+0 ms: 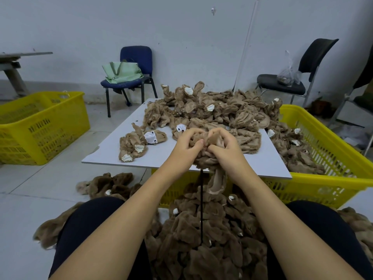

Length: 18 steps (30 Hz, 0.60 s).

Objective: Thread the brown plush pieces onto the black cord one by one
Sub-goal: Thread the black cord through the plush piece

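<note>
Hands meet over desk (113, 152) front edge. Left hand (188, 143) fingers curled, pinching brown plush piece (207, 156); right hand (224, 146) grips same piece from other side. Black cord (201, 209) hangs straight down below it into threaded plush heap (201, 249) between knees. Loose plush pile (212, 110) just behind hands.

Plush pile (218, 110) on board (113, 150); basket (333, 178) right.

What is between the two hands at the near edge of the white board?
In the head view, the left hand and right hand both grip one brown plush piece bunched between them; the black cord hangs below it.
</note>
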Each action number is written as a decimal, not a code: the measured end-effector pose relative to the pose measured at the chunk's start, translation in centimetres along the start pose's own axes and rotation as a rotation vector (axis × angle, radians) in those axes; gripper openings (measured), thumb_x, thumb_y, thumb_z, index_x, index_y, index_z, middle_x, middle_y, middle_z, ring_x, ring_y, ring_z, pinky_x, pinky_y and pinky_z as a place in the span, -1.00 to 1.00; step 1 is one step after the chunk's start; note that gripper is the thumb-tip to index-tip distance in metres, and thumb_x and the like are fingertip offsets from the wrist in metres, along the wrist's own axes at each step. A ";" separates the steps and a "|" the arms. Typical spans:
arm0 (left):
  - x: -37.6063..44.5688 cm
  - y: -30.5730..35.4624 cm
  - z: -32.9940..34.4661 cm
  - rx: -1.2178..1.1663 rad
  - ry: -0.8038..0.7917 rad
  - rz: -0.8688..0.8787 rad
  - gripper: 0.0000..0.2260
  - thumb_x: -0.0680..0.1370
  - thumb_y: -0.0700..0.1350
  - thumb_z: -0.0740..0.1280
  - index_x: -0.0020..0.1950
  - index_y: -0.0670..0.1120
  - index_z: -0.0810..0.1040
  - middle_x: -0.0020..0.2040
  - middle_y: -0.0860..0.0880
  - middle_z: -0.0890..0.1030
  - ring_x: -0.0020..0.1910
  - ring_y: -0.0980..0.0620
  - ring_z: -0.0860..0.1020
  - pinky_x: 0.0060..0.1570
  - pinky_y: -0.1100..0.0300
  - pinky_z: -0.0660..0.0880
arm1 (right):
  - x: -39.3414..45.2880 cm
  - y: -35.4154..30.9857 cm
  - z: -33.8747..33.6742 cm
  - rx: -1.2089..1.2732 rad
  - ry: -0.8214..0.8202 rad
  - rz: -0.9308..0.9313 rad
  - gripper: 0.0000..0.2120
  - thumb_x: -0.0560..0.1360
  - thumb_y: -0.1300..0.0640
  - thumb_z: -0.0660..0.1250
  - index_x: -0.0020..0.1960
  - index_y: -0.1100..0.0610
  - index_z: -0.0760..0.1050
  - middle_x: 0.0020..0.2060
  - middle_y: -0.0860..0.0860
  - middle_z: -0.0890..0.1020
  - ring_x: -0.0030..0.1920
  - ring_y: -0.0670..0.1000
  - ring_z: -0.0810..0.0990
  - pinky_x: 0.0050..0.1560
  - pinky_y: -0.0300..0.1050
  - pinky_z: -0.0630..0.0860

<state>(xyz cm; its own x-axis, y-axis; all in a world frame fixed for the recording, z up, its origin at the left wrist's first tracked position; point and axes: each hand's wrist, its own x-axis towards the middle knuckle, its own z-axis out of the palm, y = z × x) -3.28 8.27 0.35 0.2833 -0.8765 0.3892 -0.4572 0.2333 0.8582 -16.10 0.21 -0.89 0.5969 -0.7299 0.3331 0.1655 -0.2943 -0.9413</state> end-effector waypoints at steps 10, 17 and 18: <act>0.4 -0.2 -1.3 0.013 -0.030 -0.003 -0.88 0.55 -0.34 0.31 -0.06 -0.18 0.41 -0.41 -0.18 0.39 -0.53 0.01 0.32 -0.51 0.20 0.26 | 0.1 -0.8 -0.1 -0.109 0.041 -0.155 -0.51 0.37 0.49 0.27 0.10 -0.02 0.51 0.03 -0.08 0.58 0.06 -0.12 0.59 -0.11 -0.30 0.53; 0.5 0.0 -0.7 -0.033 -0.025 -0.008 -0.81 0.51 -0.40 0.28 -0.19 -0.17 0.33 -0.43 0.07 0.31 -0.50 0.05 0.26 -0.50 0.22 0.22 | 0.5 -1.3 -0.2 -0.211 -0.014 -0.173 -0.67 0.37 0.39 0.30 0.05 0.07 0.53 -0.01 -0.03 0.60 0.00 -0.11 0.60 -0.04 -0.24 0.53; 0.4 0.0 -0.5 -0.046 -0.018 -0.010 -0.81 0.51 -0.40 0.27 -0.19 -0.19 0.31 -0.43 0.06 0.29 -0.50 0.06 0.25 -0.49 0.21 0.21 | 0.6 -1.4 -0.3 -0.221 -0.024 -0.166 -0.70 0.37 0.35 0.31 0.03 0.06 0.53 -0.02 -0.02 0.61 -0.02 -0.10 0.60 -0.06 -0.23 0.53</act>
<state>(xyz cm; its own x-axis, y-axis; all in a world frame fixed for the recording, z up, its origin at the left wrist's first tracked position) -2.77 8.10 0.72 0.2722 -0.8861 0.3751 -0.4150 0.2436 0.8766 -16.24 0.00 0.61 0.5947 -0.6464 0.4780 0.0889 -0.5381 -0.8382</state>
